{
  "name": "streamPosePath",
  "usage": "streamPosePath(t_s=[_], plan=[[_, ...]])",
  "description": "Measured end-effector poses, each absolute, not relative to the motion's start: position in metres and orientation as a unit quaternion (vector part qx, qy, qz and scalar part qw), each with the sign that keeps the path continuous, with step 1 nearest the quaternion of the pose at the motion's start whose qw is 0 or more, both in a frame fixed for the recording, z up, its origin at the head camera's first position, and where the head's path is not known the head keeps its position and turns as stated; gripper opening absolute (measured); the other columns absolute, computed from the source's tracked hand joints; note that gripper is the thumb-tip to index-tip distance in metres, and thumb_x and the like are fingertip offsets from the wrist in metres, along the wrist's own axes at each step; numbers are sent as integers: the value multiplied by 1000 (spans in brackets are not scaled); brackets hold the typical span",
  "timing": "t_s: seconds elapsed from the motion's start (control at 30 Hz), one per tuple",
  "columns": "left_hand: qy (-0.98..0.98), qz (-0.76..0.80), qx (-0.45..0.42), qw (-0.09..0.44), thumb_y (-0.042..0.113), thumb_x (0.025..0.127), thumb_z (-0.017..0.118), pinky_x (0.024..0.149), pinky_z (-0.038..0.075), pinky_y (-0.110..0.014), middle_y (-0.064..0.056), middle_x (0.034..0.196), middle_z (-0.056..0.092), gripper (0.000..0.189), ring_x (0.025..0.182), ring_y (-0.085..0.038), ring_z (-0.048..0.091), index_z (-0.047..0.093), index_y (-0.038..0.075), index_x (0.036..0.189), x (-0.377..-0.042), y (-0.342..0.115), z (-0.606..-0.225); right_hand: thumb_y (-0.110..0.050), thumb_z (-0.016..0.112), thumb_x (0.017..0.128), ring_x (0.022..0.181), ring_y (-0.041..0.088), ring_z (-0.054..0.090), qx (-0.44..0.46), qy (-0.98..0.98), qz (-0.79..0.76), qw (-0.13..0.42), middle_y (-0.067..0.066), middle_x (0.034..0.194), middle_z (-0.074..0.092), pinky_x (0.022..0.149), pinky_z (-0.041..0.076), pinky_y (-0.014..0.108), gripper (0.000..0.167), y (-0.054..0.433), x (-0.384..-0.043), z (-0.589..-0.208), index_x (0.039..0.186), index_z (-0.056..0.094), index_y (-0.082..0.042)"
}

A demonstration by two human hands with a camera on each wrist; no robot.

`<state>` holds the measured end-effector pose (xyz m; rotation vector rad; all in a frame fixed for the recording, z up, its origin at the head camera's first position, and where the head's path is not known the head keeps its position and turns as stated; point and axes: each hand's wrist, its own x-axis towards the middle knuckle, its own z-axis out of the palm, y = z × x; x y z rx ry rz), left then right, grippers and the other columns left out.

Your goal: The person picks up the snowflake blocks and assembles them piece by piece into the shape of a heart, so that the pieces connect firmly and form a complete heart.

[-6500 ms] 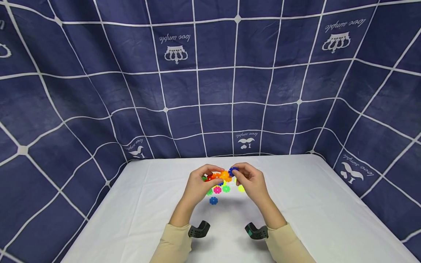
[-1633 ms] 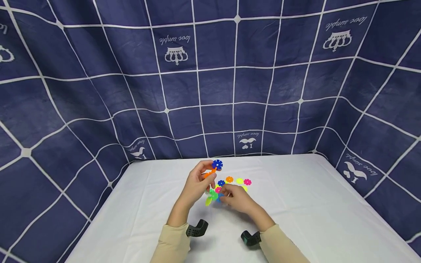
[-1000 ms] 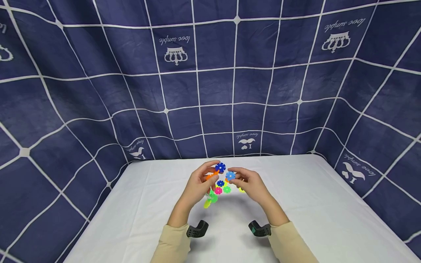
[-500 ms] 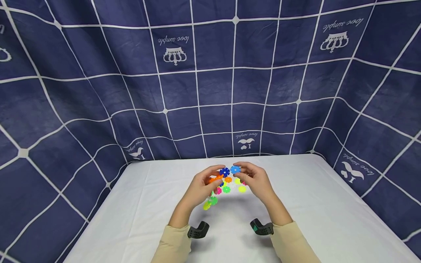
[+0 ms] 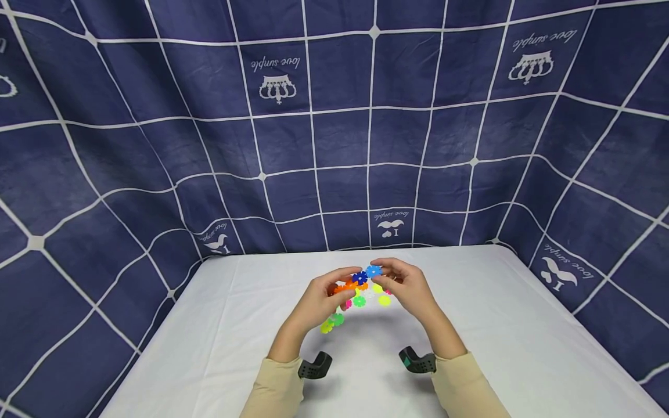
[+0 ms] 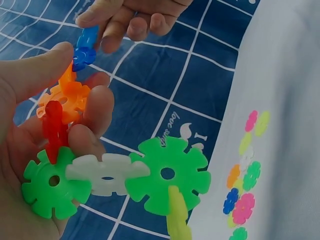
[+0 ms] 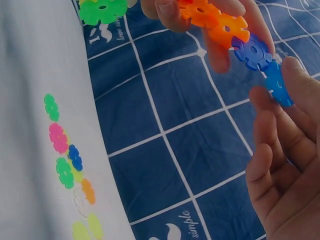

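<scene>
My left hand (image 5: 313, 299) grips a chain of interlocked plastic snowflake discs above the table. In the left wrist view the chain runs from a yellow disc (image 6: 177, 215) through green (image 6: 167, 160), white (image 6: 107, 172), a second green and red (image 6: 55, 127) to orange (image 6: 65, 100). A dark blue disc (image 5: 360, 278) forms its upper end, near the left thumb and fingertips. Between thumb and fingers, my right hand (image 5: 410, 287) pinches a light blue disc (image 5: 373, 271). Its edge meets the dark blue disc's edge at an angle in the right wrist view.
Loose snowflake discs lie on the white-covered table (image 5: 209, 348) beneath the hands: pink (image 7: 58, 138), green (image 7: 65, 172), dark blue (image 7: 75, 157), orange (image 7: 88, 191), yellow (image 5: 384, 300) and a clear one. A navy checked curtain (image 5: 340, 139) rises behind and along both sides.
The right hand has picked up the light blue disc from the table and carried it up to the chain. Both hands have closed together, bringing light blue against dark blue, which joined the chain earlier.
</scene>
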<state>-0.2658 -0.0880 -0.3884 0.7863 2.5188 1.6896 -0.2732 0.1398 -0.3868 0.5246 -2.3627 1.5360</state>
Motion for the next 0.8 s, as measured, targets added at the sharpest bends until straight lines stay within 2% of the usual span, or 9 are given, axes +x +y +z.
streamPosePath(t_s=[0.17, 0.27, 0.4, 0.47, 0.53, 0.67, 0.73, 0.8], plan=[[809, 526, 262, -2, 18, 95, 68, 58, 54, -24, -6, 123, 66, 45, 73, -29, 67, 61, 36, 135, -265, -88, -389, -20, 76, 89, 70, 20, 62, 198, -808, 537, 140, 8, 88, 72, 60, 52, 21, 29, 141, -272, -387, 117, 71, -14], [805, 529, 267, -2, 17, 96, 68, 63, 56, -23, -6, 122, 67, 44, 76, -24, 68, 61, 35, 136, -265, -88, -389, -21, 74, 90, 72, 18, 63, 203, -800, 546, 144, 8, 92, 74, 62, 54, 22, 29, 139, -271, -388, 118, 71, -14], [793, 535, 292, -14, 14, 95, 67, 69, 59, -24, -10, 113, 69, 45, 74, -12, 66, 61, 28, 137, -265, -88, -388, -19, 71, 93, 73, 12, 63, 204, -787, 564, 144, 11, 97, 76, 66, 58, 27, 28, 135, -269, -388, 120, 71, -11], [787, 534, 309, -23, 12, 95, 67, 69, 58, -24, -13, 108, 70, 45, 73, -10, 65, 61, 23, 138, -265, -88, -387, -18, 69, 94, 74, 11, 65, 206, -783, 569, 146, 12, 97, 77, 68, 59, 28, 28, 133, -268, -388, 121, 71, -10], [783, 533, 321, -32, 11, 94, 67, 69, 58, -24, -13, 106, 70, 45, 72, -14, 65, 61, 21, 138, -264, -88, -387, -19, 68, 95, 75, 14, 66, 208, -779, 573, 148, 12, 97, 77, 69, 59, 27, 27, 132, -267, -388, 120, 71, -11], [777, 536, 327, -36, 11, 94, 67, 68, 57, -23, -11, 110, 71, 45, 75, -32, 66, 61, 19, 138, -264, -88, -387, -19, 67, 96, 79, 22, 70, 215, -774, 578, 147, 13, 100, 77, 72, 60, 24, 27, 130, -267, -389, 121, 71, -9], [775, 540, 327, -34, 11, 94, 67, 69, 58, -26, -12, 113, 71, 45, 77, -38, 65, 61, 19, 138, -264, -88, -387, -19, 67, 96, 79, 22, 70, 215, -774, 578, 145, 13, 100, 77, 73, 60, 24, 27, 130, -267, -389, 121, 71, -9], [772, 543, 327, -33, 10, 94, 67, 69, 59, -27, -13, 112, 71, 45, 77, -40, 65, 61, 18, 138, -264, -87, -388, -20, 66, 96, 78, 18, 69, 212, -777, 575, 144, 12, 100, 77, 73, 60, 27, 27, 130, -267, -389, 121, 71, -10]])
